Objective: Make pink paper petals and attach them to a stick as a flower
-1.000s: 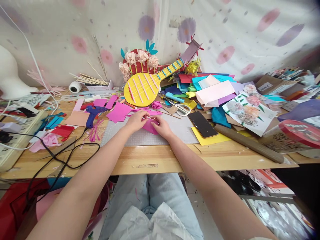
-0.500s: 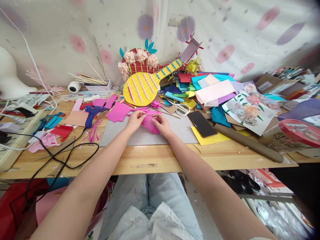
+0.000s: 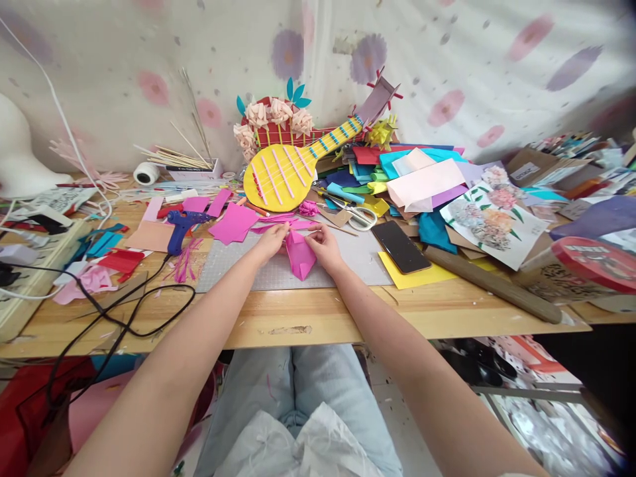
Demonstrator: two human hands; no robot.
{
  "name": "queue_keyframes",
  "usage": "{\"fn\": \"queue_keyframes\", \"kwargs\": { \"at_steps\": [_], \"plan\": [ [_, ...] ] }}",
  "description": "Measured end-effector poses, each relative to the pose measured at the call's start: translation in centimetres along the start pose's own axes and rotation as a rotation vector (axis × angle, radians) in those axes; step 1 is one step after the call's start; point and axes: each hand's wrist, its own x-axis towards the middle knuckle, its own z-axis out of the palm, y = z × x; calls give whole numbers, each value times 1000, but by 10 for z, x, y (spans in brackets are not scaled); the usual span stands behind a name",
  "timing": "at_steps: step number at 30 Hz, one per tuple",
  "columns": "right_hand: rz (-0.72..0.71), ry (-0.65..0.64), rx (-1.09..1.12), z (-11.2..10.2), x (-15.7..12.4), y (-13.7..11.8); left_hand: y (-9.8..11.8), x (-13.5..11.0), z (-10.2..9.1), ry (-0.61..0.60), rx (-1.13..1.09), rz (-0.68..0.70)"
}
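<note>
A folded piece of magenta paper (image 3: 301, 256) hangs between my two hands, its creased lower part pointing toward me over the grey cutting mat (image 3: 233, 268). My left hand (image 3: 272, 241) pinches its upper left edge. On the other side, my right hand (image 3: 324, 245) grips the upper right edge, thumb against the paper. Flat magenta sheets (image 3: 234, 222) lie just left of my left hand. Behind my hands rest magenta strips (image 3: 273, 222) and a small rolled magenta flower (image 3: 309, 208).
A blue glue gun (image 3: 181, 228) stands at left, its black cord (image 3: 124, 319) looping over the table edge. White-handled scissors (image 3: 364, 218), a phone (image 3: 401, 247) and a wooden stick (image 3: 491, 283) lie at right. A yellow paper lute (image 3: 281, 177) leans behind.
The magenta paper has been turned and opened out, so more of it now hangs down toward me. My hands have stayed nearly in place.
</note>
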Motion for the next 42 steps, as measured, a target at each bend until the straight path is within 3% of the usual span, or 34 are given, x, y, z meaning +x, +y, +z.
{"fn": "queue_keyframes", "kwargs": {
  "at_steps": [3, 6, 8, 13, 17, 21, 25, 30, 33, 35, 39, 42],
  "plan": [
    [11, 164, -4, -2, 5, 3, 2, -7, 1, -92, -223, -182],
    [-5, 203, -16, -3, 7, 3, 5, -12, 4, -156, -232, -198],
    [-9, 154, -7, -3, 6, 0, 6, -13, 5, -140, -182, -194],
    [54, -58, 20, -3, 0, -4, 2, 1, -1, 33, -3, -106],
    [-126, -159, -204, -1, -3, 0, -4, 14, -11, 101, 156, -8],
    [-322, -217, -492, 1, -10, -1, -4, 22, -14, 27, 228, 81],
    [-373, -177, -704, 1, -15, -7, -5, 28, -12, -73, 242, 107],
    [-378, -127, -792, 1, -14, -7, -10, 35, -12, -133, 295, 139],
    [-414, -185, -790, 1, -12, -4, -12, 37, -15, -147, 381, 210],
    [-408, -228, -780, 1, -11, -2, -12, 35, -18, -76, 462, 293],
    [-325, -180, -763, 2, -10, 0, -13, 18, -26, 216, 603, 473],
    [-300, -156, -773, 3, -11, -1, -21, -5, -31, 206, 692, 566]
  ]
}}
